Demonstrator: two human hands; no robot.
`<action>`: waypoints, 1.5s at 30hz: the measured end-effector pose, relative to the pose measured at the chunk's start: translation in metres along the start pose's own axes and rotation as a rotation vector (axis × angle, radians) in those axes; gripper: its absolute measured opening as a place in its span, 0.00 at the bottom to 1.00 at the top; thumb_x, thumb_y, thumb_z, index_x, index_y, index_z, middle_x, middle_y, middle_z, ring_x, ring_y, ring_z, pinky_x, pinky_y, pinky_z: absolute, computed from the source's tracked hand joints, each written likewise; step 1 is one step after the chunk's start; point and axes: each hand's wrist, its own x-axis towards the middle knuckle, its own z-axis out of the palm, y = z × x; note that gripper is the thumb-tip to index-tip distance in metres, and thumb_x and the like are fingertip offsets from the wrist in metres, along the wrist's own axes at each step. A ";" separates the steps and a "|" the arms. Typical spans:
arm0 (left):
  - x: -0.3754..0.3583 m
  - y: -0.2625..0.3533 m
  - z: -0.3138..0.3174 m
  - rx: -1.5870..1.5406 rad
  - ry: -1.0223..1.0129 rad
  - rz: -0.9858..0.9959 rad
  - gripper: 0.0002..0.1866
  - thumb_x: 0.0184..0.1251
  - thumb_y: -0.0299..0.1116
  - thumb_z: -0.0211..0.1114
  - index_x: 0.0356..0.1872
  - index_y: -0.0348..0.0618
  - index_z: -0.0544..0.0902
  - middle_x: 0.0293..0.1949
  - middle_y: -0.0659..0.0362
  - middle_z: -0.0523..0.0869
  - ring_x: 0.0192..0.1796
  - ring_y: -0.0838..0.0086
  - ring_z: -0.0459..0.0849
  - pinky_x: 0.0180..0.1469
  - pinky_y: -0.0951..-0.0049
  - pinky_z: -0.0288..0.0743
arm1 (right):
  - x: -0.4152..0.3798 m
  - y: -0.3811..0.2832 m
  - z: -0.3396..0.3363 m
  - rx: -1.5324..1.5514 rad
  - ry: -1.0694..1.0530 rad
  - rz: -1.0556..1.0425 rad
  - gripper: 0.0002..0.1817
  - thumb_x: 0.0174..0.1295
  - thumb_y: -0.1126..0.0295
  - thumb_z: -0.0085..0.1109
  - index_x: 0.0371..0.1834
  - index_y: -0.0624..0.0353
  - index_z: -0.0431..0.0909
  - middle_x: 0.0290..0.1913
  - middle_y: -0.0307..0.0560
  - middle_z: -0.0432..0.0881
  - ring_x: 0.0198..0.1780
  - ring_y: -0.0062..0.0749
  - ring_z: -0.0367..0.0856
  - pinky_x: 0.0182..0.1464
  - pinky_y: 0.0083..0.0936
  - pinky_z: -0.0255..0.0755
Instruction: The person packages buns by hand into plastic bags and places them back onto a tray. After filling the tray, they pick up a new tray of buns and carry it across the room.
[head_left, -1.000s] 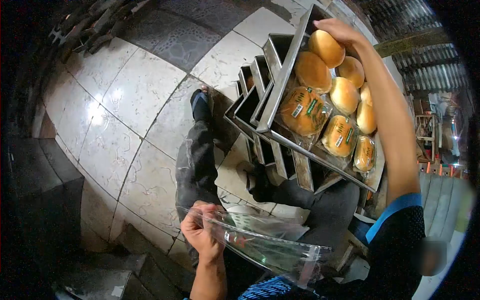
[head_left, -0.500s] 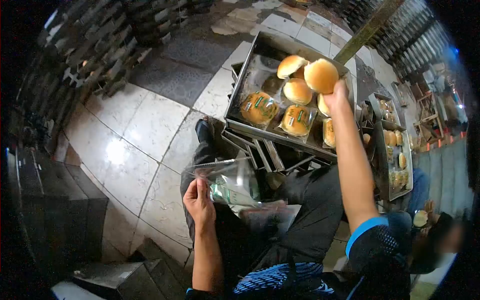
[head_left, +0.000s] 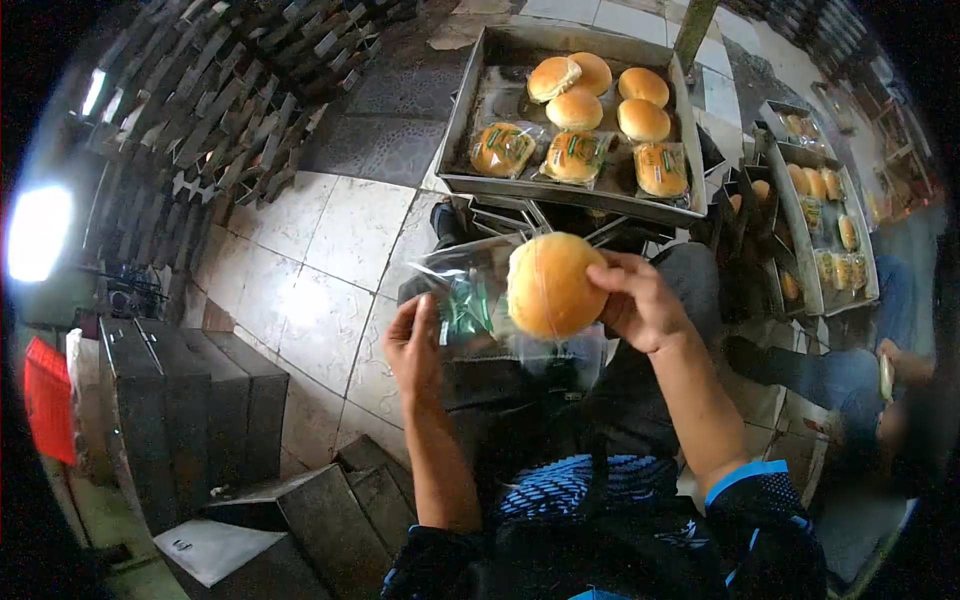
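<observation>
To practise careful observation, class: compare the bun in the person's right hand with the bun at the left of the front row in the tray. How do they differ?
The held bun is bare; the tray bun is sealed in a clear printed wrapper. The held bun is gripped edge-on by the right hand at the mouth of an open bag held by the left hand; the tray bun lies flat in the metal tray. Both are round and golden-brown.
</observation>
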 end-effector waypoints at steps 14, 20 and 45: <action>-0.042 0.032 -0.004 0.629 0.137 0.339 0.12 0.70 0.36 0.66 0.42 0.35 0.86 0.25 0.66 0.81 0.23 0.87 0.71 0.23 0.83 0.61 | -0.011 0.016 -0.002 0.030 -0.116 0.140 0.24 0.65 0.65 0.60 0.61 0.66 0.73 0.51 0.48 0.82 0.51 0.33 0.83 0.56 0.34 0.78; -0.045 0.028 0.002 0.513 0.139 0.314 0.09 0.70 0.32 0.66 0.41 0.36 0.86 0.26 0.65 0.83 0.24 0.87 0.74 0.24 0.85 0.65 | -0.006 0.022 0.001 0.019 -0.129 0.156 0.21 0.65 0.66 0.61 0.58 0.63 0.74 0.50 0.45 0.83 0.49 0.29 0.84 0.54 0.28 0.79; -0.045 0.050 0.042 -0.516 -0.045 -0.141 0.39 0.66 0.63 0.49 0.68 0.43 0.66 0.59 0.48 0.77 0.61 0.53 0.77 0.58 0.44 0.74 | -0.008 0.052 0.068 -1.003 -0.599 -0.353 0.08 0.55 0.76 0.67 0.38 0.63 0.82 0.33 0.48 0.85 0.36 0.42 0.85 0.42 0.35 0.78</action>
